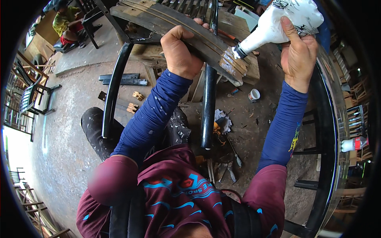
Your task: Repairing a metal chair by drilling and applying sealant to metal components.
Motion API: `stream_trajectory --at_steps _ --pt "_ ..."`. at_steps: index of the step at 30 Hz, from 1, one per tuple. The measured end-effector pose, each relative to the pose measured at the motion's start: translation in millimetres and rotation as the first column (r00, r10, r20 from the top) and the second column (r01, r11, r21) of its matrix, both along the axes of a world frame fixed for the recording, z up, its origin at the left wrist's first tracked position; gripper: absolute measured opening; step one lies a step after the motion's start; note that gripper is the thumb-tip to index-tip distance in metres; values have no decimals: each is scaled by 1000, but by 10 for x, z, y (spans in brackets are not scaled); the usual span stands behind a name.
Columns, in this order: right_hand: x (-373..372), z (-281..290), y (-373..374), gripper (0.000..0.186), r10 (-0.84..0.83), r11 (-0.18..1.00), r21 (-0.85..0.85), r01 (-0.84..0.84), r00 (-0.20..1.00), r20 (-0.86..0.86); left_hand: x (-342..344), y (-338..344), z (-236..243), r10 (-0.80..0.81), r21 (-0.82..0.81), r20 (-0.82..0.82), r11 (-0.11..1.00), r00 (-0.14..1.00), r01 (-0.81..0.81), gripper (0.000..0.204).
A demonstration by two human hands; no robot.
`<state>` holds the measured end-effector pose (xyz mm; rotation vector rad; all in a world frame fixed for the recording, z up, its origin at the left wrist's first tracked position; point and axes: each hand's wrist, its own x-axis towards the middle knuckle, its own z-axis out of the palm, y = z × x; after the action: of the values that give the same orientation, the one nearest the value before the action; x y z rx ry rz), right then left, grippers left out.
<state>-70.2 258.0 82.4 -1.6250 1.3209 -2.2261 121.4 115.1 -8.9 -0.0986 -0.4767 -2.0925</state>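
Observation:
My left hand is closed round a long, dark wooden board with lengthwise grooves, its fingertips showing over the far edge. A white squeeze bottle with a dark nozzle is gripped in my right hand, thumb along its side. The bottle tilts down to the left, nozzle at the board's right end. White glue-like streaks lie on the wood there. Under the board are a glossy black chair frame, with legs pointing toward me, and a rough wooden block.
Offcuts, a white cup, a yellow power tool and hand tools lie on the floor. A dark-framed, glass-topped table stands right, with a plastic bottle beyond. Another person sits far left near chairs.

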Motion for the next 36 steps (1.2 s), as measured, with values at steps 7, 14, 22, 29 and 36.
stream_trajectory --at_steps 7,14,22,29,36 --pt "60 21 -59 35 -20 999 -48 19 1000 -23 -25 -20 -19 29 -47 9 998 1000 -29 40" --pt "107 17 -90 35 -77 995 -63 74 996 -40 0 -44 25 35 3 -38 999 999 -35 34" --pt "453 -62 -465 20 950 296 -537 -790 301 81 -134 -91 -62 58 -6 52 998 997 -58 32" --pt "277 -12 -55 38 -59 998 -37 56 995 -84 -137 -91 -57 49 84 20 995 999 -51 28" --pt "198 -27 -133 44 -128 991 -60 123 988 -81 -149 -63 -81 90 18 82 996 993 -91 29"
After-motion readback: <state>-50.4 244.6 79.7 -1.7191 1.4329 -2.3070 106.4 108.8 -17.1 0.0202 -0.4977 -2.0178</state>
